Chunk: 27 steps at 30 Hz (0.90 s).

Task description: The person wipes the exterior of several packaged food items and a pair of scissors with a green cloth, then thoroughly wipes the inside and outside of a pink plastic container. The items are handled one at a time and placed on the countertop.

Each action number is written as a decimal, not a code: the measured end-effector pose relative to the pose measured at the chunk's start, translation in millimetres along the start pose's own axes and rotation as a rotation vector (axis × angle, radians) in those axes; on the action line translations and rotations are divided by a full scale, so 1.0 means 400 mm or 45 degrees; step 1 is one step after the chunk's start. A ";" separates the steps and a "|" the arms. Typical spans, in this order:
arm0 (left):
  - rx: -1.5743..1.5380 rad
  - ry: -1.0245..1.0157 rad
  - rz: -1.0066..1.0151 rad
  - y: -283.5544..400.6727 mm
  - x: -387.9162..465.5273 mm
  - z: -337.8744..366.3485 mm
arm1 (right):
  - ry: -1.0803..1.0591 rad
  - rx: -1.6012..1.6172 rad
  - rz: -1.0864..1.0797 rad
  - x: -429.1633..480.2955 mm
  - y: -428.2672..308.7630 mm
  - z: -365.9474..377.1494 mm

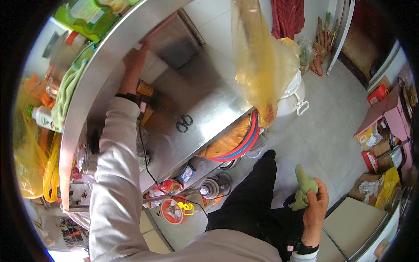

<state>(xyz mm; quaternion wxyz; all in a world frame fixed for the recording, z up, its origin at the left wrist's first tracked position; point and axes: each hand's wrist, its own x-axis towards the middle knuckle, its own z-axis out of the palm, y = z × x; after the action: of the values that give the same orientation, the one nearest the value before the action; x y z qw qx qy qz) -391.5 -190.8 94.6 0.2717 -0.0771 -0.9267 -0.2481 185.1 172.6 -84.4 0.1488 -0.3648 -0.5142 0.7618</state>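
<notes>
My right hand [316,201] grips a bunched light-green cloth [305,183] over the floor, beside my black-trousered legs. My left arm reaches up beneath the metal shelf; my left hand [136,59] is near a dark grey panel [173,39] at the wall, with its fingers blurred and partly hidden by the shelf edge. Whether it holds anything cannot be seen. Below it lies the stainless steel worktop [209,108], bearing a pair of black-handled scissors or black rings [184,123]. A yellowish plastic bag [258,65] hangs at the worktop's right end.
The shelf [70,131] carries a green towel [67,95], a white bottle [44,117] and bags. A round wooden board [227,137] stands by the worktop's front edge. Under it are a thermos-like container [209,189] and a red-rimmed tub [173,211]. A black cable [147,167] hangs down the front.
</notes>
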 end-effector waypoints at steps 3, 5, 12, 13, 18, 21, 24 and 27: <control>-0.573 -0.118 -0.178 -0.034 0.064 0.033 | 0.064 0.089 0.090 -0.001 0.028 -0.025; -0.787 -0.278 -0.087 -0.041 0.082 0.050 | 0.087 0.129 0.117 0.006 0.040 -0.030; -0.838 -0.235 -0.295 -0.018 0.054 0.067 | 0.064 0.128 0.135 0.062 0.032 -0.006; -0.876 -0.316 -0.273 -0.011 0.047 0.061 | 0.056 0.157 0.122 0.069 0.030 0.000; -0.903 -0.294 -0.181 0.028 0.029 0.044 | 0.076 0.116 0.145 0.080 0.033 0.023; -0.822 -0.270 -0.075 0.055 0.016 0.039 | 0.067 0.124 0.142 0.074 0.042 0.027; -0.763 -0.249 0.025 0.078 -0.021 0.026 | 0.060 0.131 0.145 0.068 0.048 0.027; -0.726 -0.226 0.115 0.094 -0.074 0.005 | 0.046 0.124 0.135 0.065 0.046 0.024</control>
<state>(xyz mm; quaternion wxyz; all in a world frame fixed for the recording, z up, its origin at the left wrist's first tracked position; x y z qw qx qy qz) -357.1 -157.5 92.9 0.1680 -0.2129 -0.8354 -0.4781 163.3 173.9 -109.5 0.1350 -0.3976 -0.4536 0.7861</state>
